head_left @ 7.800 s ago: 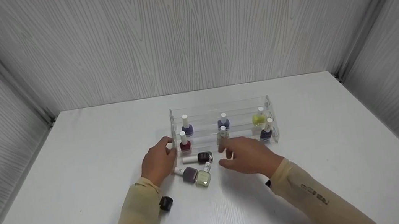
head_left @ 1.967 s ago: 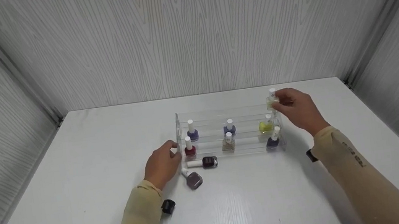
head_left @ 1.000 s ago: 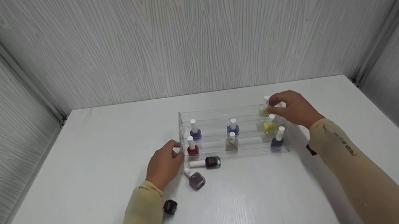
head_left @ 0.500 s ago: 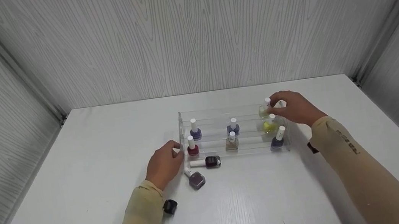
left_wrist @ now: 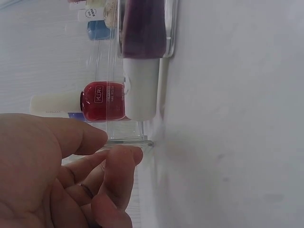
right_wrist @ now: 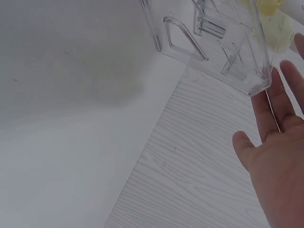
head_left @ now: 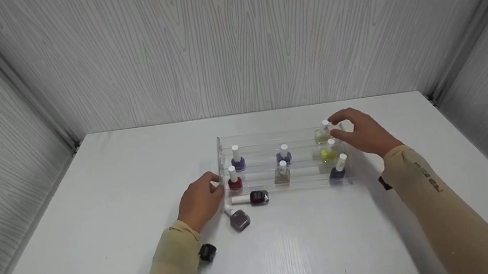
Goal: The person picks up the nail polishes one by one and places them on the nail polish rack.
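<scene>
A clear tiered nail polish rack (head_left: 257,145) stands on the white table. My left hand (head_left: 199,201) pinches its left side panel between thumb and index finger, as the left wrist view shows. At the right end of the top tier sits a pale yellow nail polish bottle (head_left: 322,136). My right hand (head_left: 363,133) is beside that bottle, thumb and fingers spread, holding nothing. Below it stand a bright yellow bottle (head_left: 328,154) and a dark blue one (head_left: 337,173). Further left are two purple bottles (head_left: 238,163), a beige one (head_left: 282,176) and a red one (left_wrist: 102,101).
A dark bottle (head_left: 259,197) lies on its side along the rack's front. Near it lies a mauve-grey bottle (head_left: 239,220). Black wrist cameras (head_left: 208,253) show at both forearms. Wood-grain panels (head_left: 232,44) close in the back and sides.
My right hand has taken the pale yellow nail polish bottle from the table, set it on the top tier at right, and let go. The left hand has kept its place at the rack.
</scene>
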`<state>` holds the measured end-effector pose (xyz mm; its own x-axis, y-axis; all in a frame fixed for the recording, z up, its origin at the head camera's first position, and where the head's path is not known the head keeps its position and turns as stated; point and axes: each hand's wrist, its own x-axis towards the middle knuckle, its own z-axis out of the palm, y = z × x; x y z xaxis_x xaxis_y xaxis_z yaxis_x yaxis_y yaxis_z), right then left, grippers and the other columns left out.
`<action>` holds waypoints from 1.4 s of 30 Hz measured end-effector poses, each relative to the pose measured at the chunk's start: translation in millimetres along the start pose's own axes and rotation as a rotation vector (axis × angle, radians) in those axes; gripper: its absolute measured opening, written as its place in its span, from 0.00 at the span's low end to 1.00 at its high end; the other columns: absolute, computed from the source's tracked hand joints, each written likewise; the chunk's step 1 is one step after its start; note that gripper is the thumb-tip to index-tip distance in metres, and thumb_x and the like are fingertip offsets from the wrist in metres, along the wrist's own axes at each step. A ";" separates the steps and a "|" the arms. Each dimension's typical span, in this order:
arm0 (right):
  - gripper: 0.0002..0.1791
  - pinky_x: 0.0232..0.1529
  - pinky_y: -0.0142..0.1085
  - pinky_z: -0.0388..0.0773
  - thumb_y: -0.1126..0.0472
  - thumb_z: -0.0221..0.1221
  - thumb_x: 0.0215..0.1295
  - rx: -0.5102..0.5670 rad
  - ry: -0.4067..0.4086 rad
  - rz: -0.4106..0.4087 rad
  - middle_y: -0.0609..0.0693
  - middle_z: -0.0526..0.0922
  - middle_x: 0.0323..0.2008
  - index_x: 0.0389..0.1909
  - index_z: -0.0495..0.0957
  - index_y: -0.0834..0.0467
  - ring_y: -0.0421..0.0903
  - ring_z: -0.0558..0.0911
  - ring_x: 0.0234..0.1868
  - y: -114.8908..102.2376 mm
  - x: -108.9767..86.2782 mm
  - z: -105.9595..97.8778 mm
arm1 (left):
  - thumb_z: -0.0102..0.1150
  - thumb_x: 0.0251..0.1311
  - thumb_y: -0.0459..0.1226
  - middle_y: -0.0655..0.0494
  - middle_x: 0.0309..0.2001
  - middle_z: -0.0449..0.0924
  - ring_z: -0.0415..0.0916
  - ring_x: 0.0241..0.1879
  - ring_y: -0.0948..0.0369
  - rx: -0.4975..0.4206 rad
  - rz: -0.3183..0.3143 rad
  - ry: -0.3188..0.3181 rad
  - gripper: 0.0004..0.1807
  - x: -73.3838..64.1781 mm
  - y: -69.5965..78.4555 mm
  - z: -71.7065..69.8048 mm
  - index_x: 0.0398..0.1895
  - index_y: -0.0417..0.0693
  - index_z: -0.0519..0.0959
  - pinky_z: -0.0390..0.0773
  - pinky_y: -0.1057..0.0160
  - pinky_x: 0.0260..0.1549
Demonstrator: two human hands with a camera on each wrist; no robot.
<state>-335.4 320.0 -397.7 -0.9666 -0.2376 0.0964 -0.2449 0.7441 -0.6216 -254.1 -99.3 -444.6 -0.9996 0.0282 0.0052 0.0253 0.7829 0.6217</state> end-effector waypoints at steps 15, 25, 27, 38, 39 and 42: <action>0.10 0.44 0.30 0.71 0.65 0.55 0.76 0.162 0.433 -0.174 0.52 0.84 0.47 0.51 0.82 0.60 0.39 0.78 0.44 -46.4 -54.5 -1.7 | 0.55 0.72 0.41 0.54 0.36 0.84 0.77 0.32 0.57 0.029 0.002 0.010 0.15 9.1 -0.1 0.8 0.57 0.46 0.80 0.75 0.53 0.36; 0.09 0.45 0.31 0.72 0.63 0.55 0.77 0.162 0.332 -0.184 0.50 0.84 0.49 0.50 0.82 0.58 0.40 0.78 0.46 -56.5 -61.0 4.8 | 0.57 0.72 0.40 0.53 0.37 0.86 0.79 0.33 0.56 0.037 0.005 0.034 0.14 10.3 4.6 4.0 0.54 0.46 0.81 0.77 0.52 0.38; 0.08 0.45 0.31 0.72 0.62 0.55 0.77 0.141 0.318 -0.184 0.50 0.83 0.49 0.49 0.82 0.58 0.40 0.78 0.46 -56.3 -60.6 6.9 | 0.58 0.72 0.41 0.53 0.37 0.86 0.79 0.33 0.57 0.040 0.003 0.037 0.13 10.6 5.5 3.9 0.53 0.46 0.81 0.77 0.53 0.38; 0.07 0.45 0.33 0.74 0.62 0.56 0.77 0.111 0.280 -0.180 0.49 0.83 0.48 0.48 0.81 0.56 0.44 0.78 0.45 -59.5 -55.9 11.8 | 0.57 0.72 0.41 0.54 0.38 0.85 0.79 0.36 0.56 0.047 -0.019 0.034 0.12 12.1 3.6 3.2 0.52 0.46 0.80 0.77 0.52 0.39; 0.08 0.45 0.33 0.74 0.62 0.56 0.77 0.108 0.278 -0.179 0.49 0.83 0.48 0.48 0.82 0.56 0.43 0.78 0.45 -59.2 -55.8 12.0 | 0.57 0.72 0.41 0.54 0.38 0.85 0.79 0.36 0.56 0.047 -0.019 0.033 0.12 12.1 3.3 3.4 0.52 0.47 0.80 0.77 0.52 0.39; 0.08 0.45 0.34 0.74 0.62 0.56 0.77 0.103 0.271 -0.181 0.49 0.83 0.48 0.50 0.82 0.56 0.43 0.78 0.45 -58.6 -56.0 11.7 | 0.57 0.72 0.41 0.54 0.38 0.85 0.79 0.35 0.56 0.044 -0.019 0.036 0.12 12.1 4.2 3.4 0.52 0.47 0.80 0.77 0.52 0.39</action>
<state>-266.0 282.4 -375.7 -0.8965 -0.1754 0.4068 -0.4188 0.6348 -0.6494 -266.1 -93.6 -444.6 -0.9997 -0.0085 0.0224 0.0062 0.8097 0.5868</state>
